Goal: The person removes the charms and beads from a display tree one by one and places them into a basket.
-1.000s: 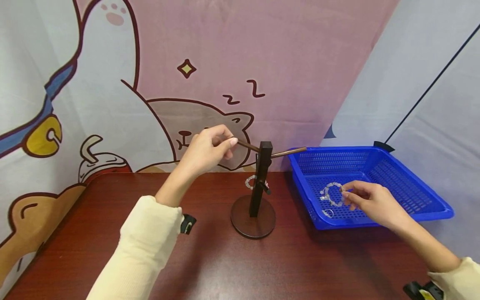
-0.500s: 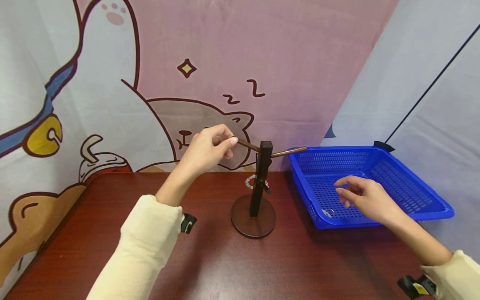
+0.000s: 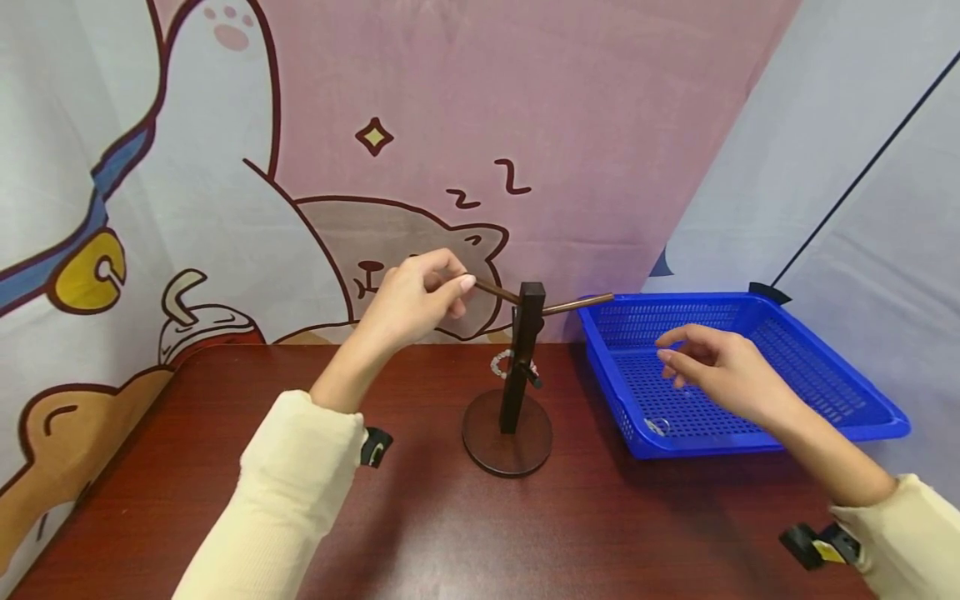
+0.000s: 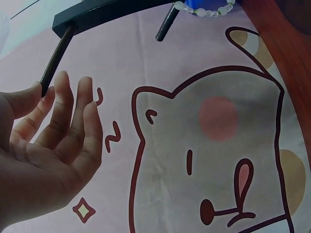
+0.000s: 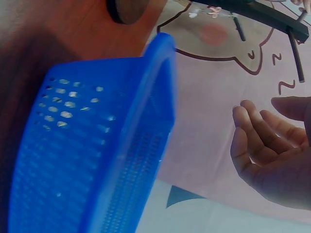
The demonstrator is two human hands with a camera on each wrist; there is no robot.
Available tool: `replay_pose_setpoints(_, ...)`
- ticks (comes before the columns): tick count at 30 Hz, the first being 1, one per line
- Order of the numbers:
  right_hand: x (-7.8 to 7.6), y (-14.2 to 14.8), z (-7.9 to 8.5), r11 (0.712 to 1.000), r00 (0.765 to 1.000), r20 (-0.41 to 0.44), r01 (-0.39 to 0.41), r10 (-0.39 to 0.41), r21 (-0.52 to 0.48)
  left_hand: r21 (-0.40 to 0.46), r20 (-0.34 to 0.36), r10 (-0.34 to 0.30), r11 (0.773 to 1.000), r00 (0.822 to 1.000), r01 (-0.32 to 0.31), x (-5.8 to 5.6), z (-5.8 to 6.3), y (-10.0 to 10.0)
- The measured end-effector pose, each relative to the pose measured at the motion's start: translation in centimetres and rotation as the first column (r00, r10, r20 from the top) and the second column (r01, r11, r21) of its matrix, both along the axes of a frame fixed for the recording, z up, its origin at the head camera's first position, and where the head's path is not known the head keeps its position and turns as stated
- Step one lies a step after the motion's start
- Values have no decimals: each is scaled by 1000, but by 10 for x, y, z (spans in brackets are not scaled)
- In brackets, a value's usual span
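Observation:
A dark wooden jewellery stand (image 3: 513, 408) with a round base and side pegs stands upright on the table. My left hand (image 3: 420, 300) pinches the tip of its upper left peg (image 4: 57, 60) between thumb and fingertip. A pale beaded bracelet (image 3: 498, 364) hangs on a lower peg, partly behind the post; the left wrist view shows its beads (image 4: 206, 11) too. Over the blue plastic basket (image 3: 873, 428), my right hand (image 3: 723, 371) is held with fingers loosely bent and nothing in them. A small clear, pale bracelet-like piece (image 3: 656, 426) lies in the basket's near left corner.
The reddish-brown table (image 3: 420, 517) meets a cartoon-printed cloth (image 3: 600, 150) at the back. An upper right peg (image 3: 577, 305) sticks out toward the basket's rear left corner. A thin black rod (image 3: 862, 175) slants up behind the basket.
My right hand has let go of a clear beaded bracelet, which dropped into the basket, and has risen slightly, up and left. The left hand stays on the peg.

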State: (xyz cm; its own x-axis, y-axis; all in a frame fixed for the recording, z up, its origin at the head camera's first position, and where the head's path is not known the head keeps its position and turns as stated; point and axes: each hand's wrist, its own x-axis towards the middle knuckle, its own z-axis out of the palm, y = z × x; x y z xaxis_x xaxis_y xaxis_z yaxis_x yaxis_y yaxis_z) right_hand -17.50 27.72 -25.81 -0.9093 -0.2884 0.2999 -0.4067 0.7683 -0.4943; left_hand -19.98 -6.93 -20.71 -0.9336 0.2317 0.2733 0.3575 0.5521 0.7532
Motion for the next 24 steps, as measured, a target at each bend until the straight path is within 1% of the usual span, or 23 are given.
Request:
replay_pose_setpoints(6, -4, -10, 10, 999, 999, -18, -30, 30, -11, 7, 2, 0, 1000, 1000, 0, 0, -1, -1)
replay_pose_setpoints(12, -6, -19, 19, 998, 998, -21, -57, 57, 11, -5, -1, -1, 1000, 1000, 1, -1, -1, -1)
replay_pose_setpoints(18, -7, -26, 31, 998, 999, -19, -42, 43, 44, -19, -22, -4, 1000, 1000, 3, -1, 0, -1)
replay_pose_setpoints(24, -13, -36, 37, 998, 998, -34, -58, 59, 29, -16, -26, -9, 1000, 1000, 8, -1, 0, -1)
